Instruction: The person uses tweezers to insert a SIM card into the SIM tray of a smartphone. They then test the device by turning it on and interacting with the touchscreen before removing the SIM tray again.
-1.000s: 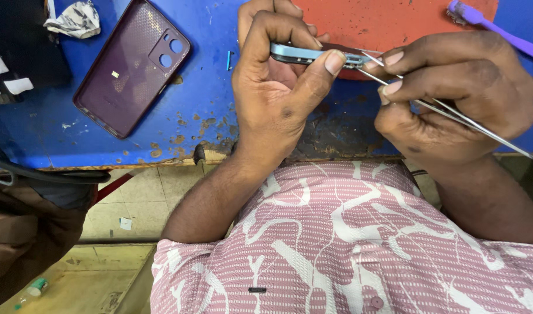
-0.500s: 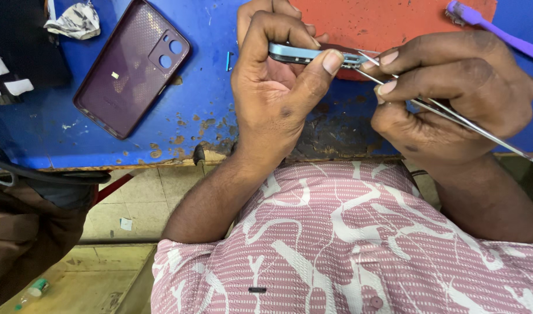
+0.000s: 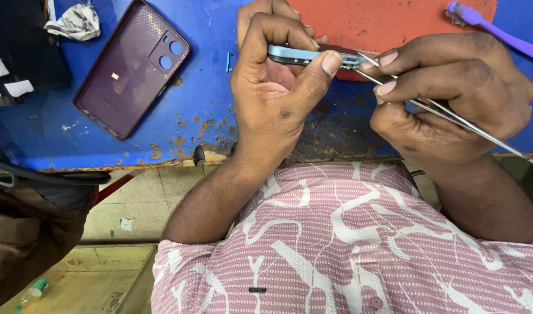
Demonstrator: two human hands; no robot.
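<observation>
My left hand (image 3: pixel 275 87) grips a slim light-blue phone (image 3: pixel 301 55) edge-on, thumb pressed on its near side, above a worn blue table (image 3: pixel 208 104). My right hand (image 3: pixel 452 96) pinches metal tweezers (image 3: pixel 452 119), whose tips touch the phone's right end. The tweezers' long tail points down to the right. An orange-red mat (image 3: pixel 388 23) lies under the phone.
A purple phone back cover (image 3: pixel 132 67) lies on the table to the left. A crumpled wrapper (image 3: pixel 74 20) sits at top left, a purple toothbrush (image 3: pixel 499 32) at top right. A small blue part (image 3: pixel 229 61) lies beside my left hand. A dark bag (image 3: pixel 28 227) hangs below the table edge.
My hands stay almost still; the tweezers' tips shift slightly at the phone's right end.
</observation>
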